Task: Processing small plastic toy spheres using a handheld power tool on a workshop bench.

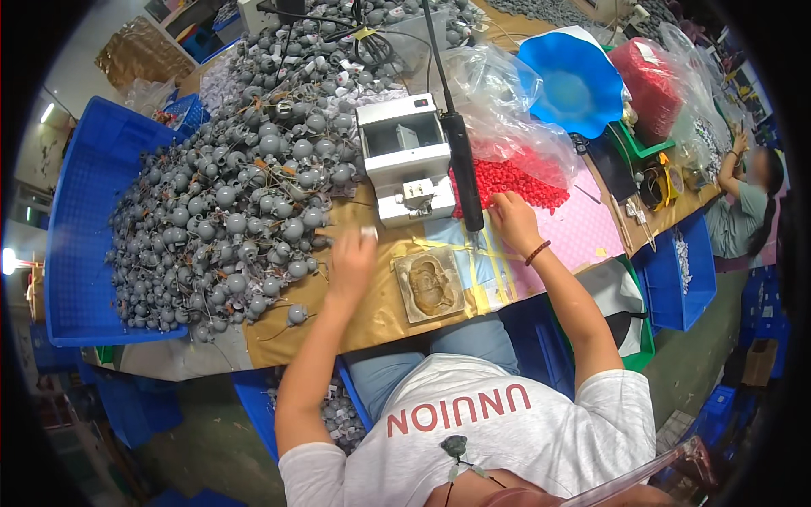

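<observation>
A seated person is seen from above at a brown workbench (372, 317), both forearms reaching forward from the lower edge.

Nearest the body, one square tan moulded block (429, 283) with a hollowed shape is taped flat to the bench between the two arms.

The left hand (351, 262) is held just beside the near edge of a great heap of grey ball-shaped parts (228, 211). Its fingers are loosely curled and blurred; a small pale piece (369, 231) seems to be pinched at the fingertips, but this cannot be told for sure.

The right hand (511, 220) is laid at the near edge of a pile of small red pieces (507, 182), fingers bent down into it. Whether anything is gripped cannot be told. One beaded bracelet (538, 252) is worn on that wrist.

Between the hands, a little farther off, one small white bench machine (405, 156) is set, with one black rod (460, 152) slanting down across its right side.

Progress is judged to be early: the grey heap is far too large to be counted, hundreds at least, and no sorted or finished batch is visible on the bench, so most of the work appears to be left.

Farther away, one blue crate (80, 228) is seen at the left, one wavy blue bowl (579, 84) at the right, and one clear plastic bag (498, 101) above the red pile. At the far right edge, another person (748, 203) is at work.
</observation>
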Tool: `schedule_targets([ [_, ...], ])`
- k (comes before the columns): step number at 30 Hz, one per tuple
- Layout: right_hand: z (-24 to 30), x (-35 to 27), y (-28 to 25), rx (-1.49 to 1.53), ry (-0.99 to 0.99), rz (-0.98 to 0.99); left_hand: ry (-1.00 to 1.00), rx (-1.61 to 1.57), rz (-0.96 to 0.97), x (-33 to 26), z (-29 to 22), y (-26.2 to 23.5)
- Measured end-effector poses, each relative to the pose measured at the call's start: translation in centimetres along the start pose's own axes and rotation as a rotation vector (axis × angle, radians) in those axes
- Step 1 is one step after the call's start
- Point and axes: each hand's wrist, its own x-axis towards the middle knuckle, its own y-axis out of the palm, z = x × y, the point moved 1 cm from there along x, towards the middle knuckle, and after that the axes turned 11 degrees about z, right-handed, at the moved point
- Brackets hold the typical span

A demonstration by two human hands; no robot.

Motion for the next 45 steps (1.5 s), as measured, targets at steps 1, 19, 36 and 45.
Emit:
schedule_targets([
  [1, 0.2, 0.4, 0.2, -0.018, -0.004, -0.005, -0.004, -0.032, 0.026, -2.5, -1.2, -0.7],
  [19, -2.1, -1.0, 1.2, 0.577, 0.137, -0.078, 0.037, -0.227, 0.051, -10.8, -3.9, 1.1],
  [36, 0.4, -5.0, -0.8, 1.107, 0.254, 0.107, -0.18, -0.368, 0.071, -9.2, -1.9, 1.9],
  [45, 6.4, -5.0, -0.2, 0.908, -0.001, 0.182, -0.161, -0.611, 0.027, -5.0, -6.0, 0.1],
])
